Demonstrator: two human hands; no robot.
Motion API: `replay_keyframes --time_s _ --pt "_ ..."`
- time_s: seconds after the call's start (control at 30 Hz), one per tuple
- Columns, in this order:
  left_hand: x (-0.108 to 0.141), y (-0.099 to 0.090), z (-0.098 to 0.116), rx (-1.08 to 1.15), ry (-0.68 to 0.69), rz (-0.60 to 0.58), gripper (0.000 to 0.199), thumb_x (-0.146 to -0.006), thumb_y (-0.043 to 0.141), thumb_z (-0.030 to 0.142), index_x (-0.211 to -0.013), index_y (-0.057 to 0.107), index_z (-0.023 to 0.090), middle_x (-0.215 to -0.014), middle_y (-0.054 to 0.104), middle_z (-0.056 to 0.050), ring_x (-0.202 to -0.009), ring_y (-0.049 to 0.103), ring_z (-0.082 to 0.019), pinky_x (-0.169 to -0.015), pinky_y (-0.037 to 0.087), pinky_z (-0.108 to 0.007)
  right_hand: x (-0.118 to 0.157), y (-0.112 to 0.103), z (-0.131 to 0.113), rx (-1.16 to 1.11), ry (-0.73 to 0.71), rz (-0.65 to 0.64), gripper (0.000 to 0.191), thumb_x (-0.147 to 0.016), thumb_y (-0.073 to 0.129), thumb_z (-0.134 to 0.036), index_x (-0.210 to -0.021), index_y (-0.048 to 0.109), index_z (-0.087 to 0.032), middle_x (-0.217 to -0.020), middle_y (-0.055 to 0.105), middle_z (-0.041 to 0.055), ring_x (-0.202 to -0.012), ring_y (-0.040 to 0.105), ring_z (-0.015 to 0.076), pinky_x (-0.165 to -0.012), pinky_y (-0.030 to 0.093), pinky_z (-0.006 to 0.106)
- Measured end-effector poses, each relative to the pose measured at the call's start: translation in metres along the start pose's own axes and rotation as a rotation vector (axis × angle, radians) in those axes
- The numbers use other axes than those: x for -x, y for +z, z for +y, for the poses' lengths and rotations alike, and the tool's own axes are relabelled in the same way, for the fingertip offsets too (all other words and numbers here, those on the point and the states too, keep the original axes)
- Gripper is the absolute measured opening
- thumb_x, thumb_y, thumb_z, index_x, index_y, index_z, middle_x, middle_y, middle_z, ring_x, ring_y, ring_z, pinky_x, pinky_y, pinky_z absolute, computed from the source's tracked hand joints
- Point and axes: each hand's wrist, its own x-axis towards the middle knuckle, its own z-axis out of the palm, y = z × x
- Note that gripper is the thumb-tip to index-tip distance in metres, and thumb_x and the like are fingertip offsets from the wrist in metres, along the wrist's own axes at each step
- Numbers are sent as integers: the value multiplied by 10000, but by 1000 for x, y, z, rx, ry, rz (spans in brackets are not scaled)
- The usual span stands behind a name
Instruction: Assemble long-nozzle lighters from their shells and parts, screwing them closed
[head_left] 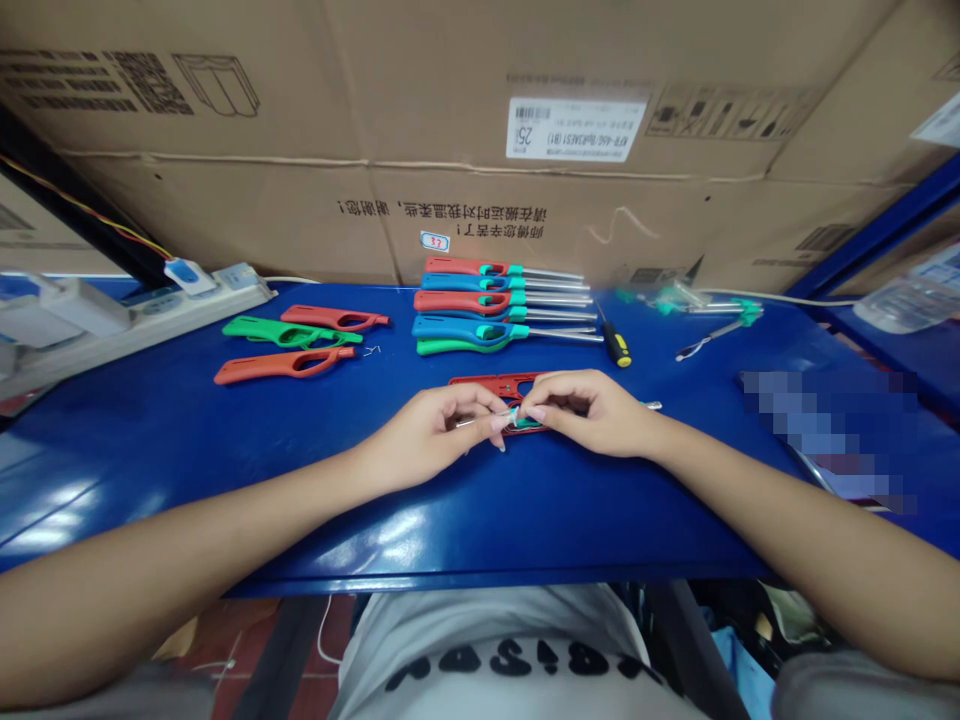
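Your red casing (487, 381) lies crosswise, rod (654, 406) rightward; your left hand (435, 430) pinches a silvery piece (511, 414); right hand (596, 412) arches, grip unclear.

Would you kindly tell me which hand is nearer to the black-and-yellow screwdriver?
Right: the right hand is on the near side of the screwdriver, slightly left; the left hand is much farther left.

red casing (480, 382) partly covered by left hand (427, 435) and right hand (600, 418), small piece (514, 416) between them too tiny to tell, pixelated item (832, 440) right of right hand, bottle (907, 295) beyond it cut off, power strip (154, 343) left of left hand cut off
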Motion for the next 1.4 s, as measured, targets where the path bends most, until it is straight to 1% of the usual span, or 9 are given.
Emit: replay_keyframes --time_s 0.17,0.4,0.67,0.87,1.03,1.2,1.4 --pt "-1 0 0 12 -11 2 193 -931 633 313 -1011 679 143 -858 743 -36 -830 683 -147 -818 499 -273 0 0 0 16 -10 2 291 -943 602 -425 -938 711 -155 -825 643 41 -670 531 128 -603 417 262" --pt "1 0 2 6 -23 -2 191 -935 626 305 -1015 683 140 -848 738 -33 -815 675 -140 -791 492 -258 0 0 3 20 -11 10 288 -946 597 -419 -947 712 -155 -840 644 45 -681 534 128 -608 420 264" --pt "0 0 3 2 -15 1 202 -936 625 319 -1020 685 146 -850 743 -37 -817 687 -150 -809 506 -278 0 1 1 53 -39 3 272 -958 587 -392 -934 711 -150 -825 641 38 -649 513 111 -580 402 246" --pt "1 0 2 -27 -14 8 210 -936 629 340 -1020 681 154 -851 747 -41 -820 697 -164 -812 518 -300 0 1 0 68 -27 0 289 -962 582 -415 -909 707 -160 -824 661 42 -665 533 124 -595 418 256" --pt "0 2 1 -10 -3 19 196 -936 638 327 -1013 676 151 -852 751 -38 -824 701 -155 -819 517 -288 0 3 -1 119 -88 8 271 -969 577 -379 -859 698 -163 -790 659 36 -684 540 129 -618 420 253" --pt "0 2 1 -12 -6 31 190 -935 636 318 -1003 677 145 -842 749 -38 -796 695 -148 -796 521 -280 -1 5 -2 77 -17 54 299 -953 590 -430 -870 693 -162 -793 636 30 -627 488 112 -572 390 246" --pt "1 2 0 -19 -3 24 185 -936 639 318 -1005 685 152 -847 752 -37 -812 701 -153 -810 528 -289 -1 5 -1 72 -12 50 309 -950 594 -441 -860 695 -163 -788 633 32 -622 474 110 -565 377 247"
